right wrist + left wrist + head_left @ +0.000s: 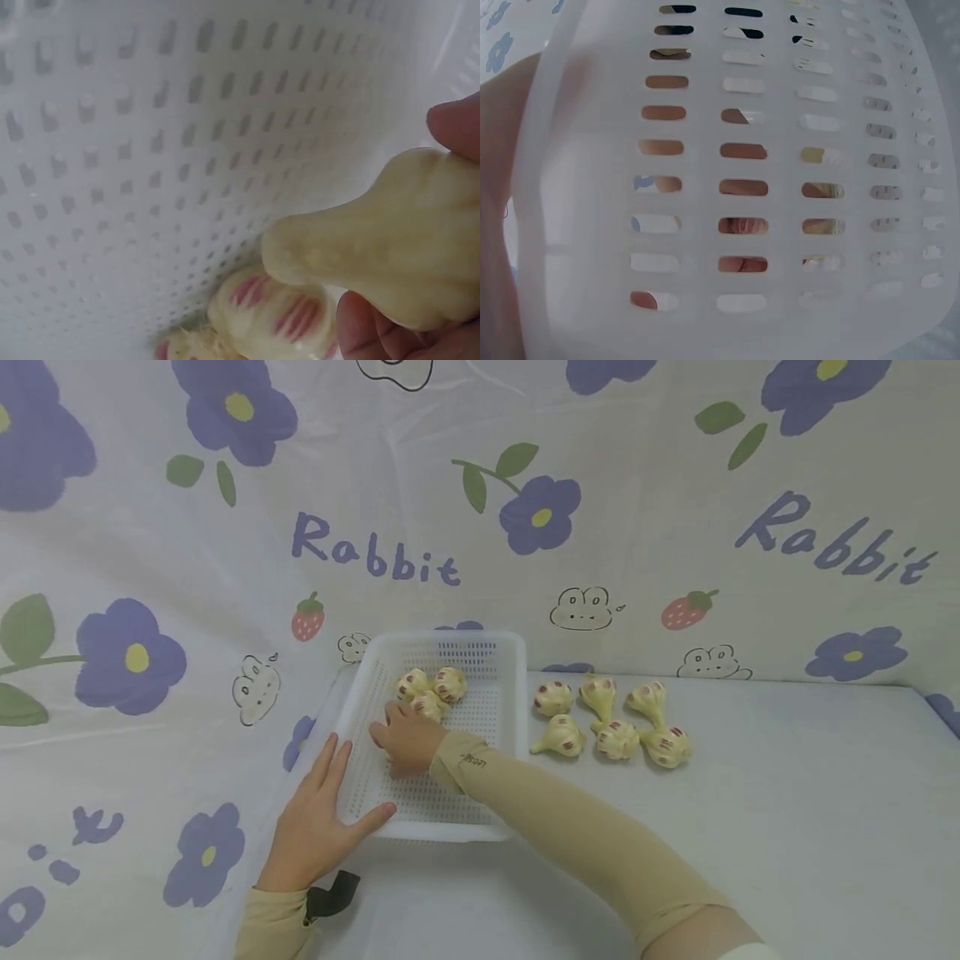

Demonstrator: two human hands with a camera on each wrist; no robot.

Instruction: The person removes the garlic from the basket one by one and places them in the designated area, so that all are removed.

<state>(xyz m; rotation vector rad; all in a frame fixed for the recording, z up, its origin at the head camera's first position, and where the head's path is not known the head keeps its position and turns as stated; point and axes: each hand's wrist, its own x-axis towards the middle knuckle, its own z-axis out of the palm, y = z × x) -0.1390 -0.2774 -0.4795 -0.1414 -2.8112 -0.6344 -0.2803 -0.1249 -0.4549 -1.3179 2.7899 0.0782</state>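
Inside the white perforated basket (pixel 517 727), my right hand (pixel 407 739) grips a garlic bulb (pixel 405 240), its pale stem end showing in the right wrist view. Most of that bulb is hidden by the hand in the head view. Just beyond the fingers, three garlic bulbs (pixel 450 683) with purple streaks lie together on the basket floor. My left hand (pixel 318 827) rests at the basket's near left corner, thumb along the front rim and fingers straight against the left side. The basket wall (pixel 780 169) fills most of the left wrist view.
Several more garlic bulbs (pixel 617 739) lie in two rows on the white table (pixel 787 810), right of the basket. A printed cloth (pixel 630 510) with flowers and rabbits hangs behind the table and along its left side.
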